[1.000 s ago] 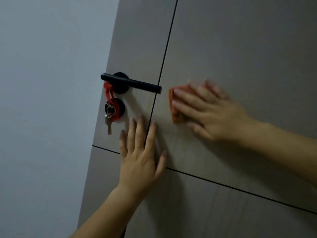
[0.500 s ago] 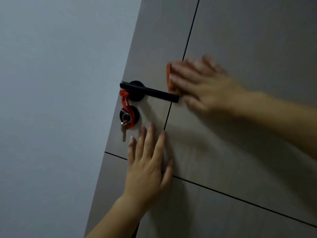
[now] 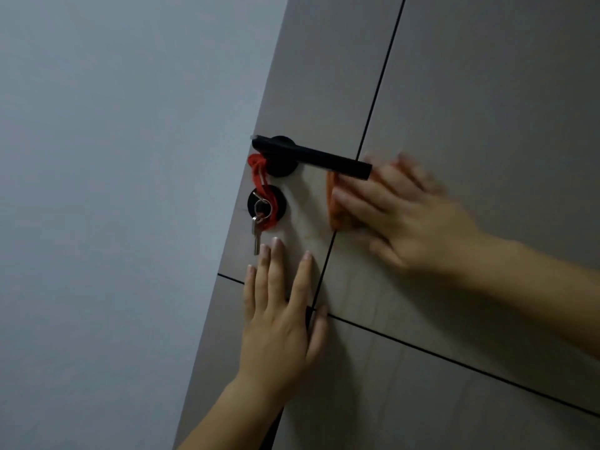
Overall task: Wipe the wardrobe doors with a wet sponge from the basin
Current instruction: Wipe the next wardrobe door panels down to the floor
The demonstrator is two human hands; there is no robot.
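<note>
Orange sponge (image 3: 332,206) is sitting flat against the wardrobe door (image 3: 487,92), w/ only its left edge showing past the tips of the R hand (image 3: 412,219). R fingers (image 3: 360,196) are lying stretched out over it, pressing it onto the panel, not curling round it as far as the blur lets me see. The whole hand is showing smeared, esp. the upper fingers. The free end of the black lever handle (image 3: 311,155) is crossing right above those fingertips. The sponge's visible edge is lying just left of the dark vertical seam (image 3: 380,82) btwn two door panels.

L hand (image 3: 279,323) is resting flat on the door, below and left of the R fingertips, apart from the sponge. L fingers (image 3: 276,274) are lying straight and slightly spread, holding nothing. The thumb is reaching across the vertical seam near where it's meeting the horizontal seam (image 3: 454,362).

A small metal key (image 3: 256,237) is hanging just left of the L fingertips, its lower end approx level w/ them; touching or not, can't tell. It's hanging from a ring at the round black lock (image 3: 268,203), and a red cord (image 3: 259,180) is looping from there up to the handle's base. Left of both hands, past the door edge, a pale grey wall (image 3: 113,190) is filling the view.
</note>
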